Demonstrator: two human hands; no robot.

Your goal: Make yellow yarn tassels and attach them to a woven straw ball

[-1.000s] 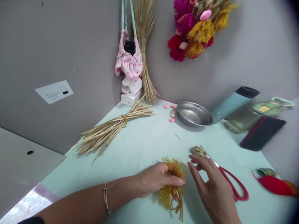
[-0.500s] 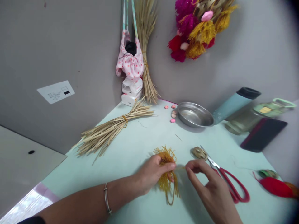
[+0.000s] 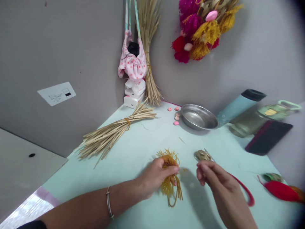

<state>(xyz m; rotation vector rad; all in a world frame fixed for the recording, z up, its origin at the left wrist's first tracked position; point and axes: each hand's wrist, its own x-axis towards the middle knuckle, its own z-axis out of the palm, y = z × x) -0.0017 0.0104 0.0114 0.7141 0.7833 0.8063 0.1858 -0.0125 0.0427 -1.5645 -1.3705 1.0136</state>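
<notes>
My left hand (image 3: 158, 176) is closed around a mustard-yellow yarn tassel (image 3: 169, 187), its thumb pressed on the bundle. Frayed strands stick out above the fingers, and a loop hangs below. To the right, apart from the tassel, my right hand (image 3: 219, 184) is raised with fingertips pinched together. Whatever those fingers hold, if anything, is too small to make out. A faint yellow bit (image 3: 184, 170) shows between the two hands. Behind my right hand lie scissors with red handles (image 3: 247, 192), mostly covered by it, beside a small coiled tan piece (image 3: 202, 155).
A tied straw bundle (image 3: 114, 132) lies at left. Pink beads (image 3: 176, 123) sit by a steel bowl (image 3: 199, 117). A blue tumbler (image 3: 240, 106), a green bottle (image 3: 269, 113) and a dark phone-like slab (image 3: 269, 137) stand at right, with red yarn (image 3: 278, 190) nearer.
My right hand has moved right and turned, its fingers drawn together and covering more of the scissors. The strand stretched between the hands no longer shows. My left hand stays on the tassel.
</notes>
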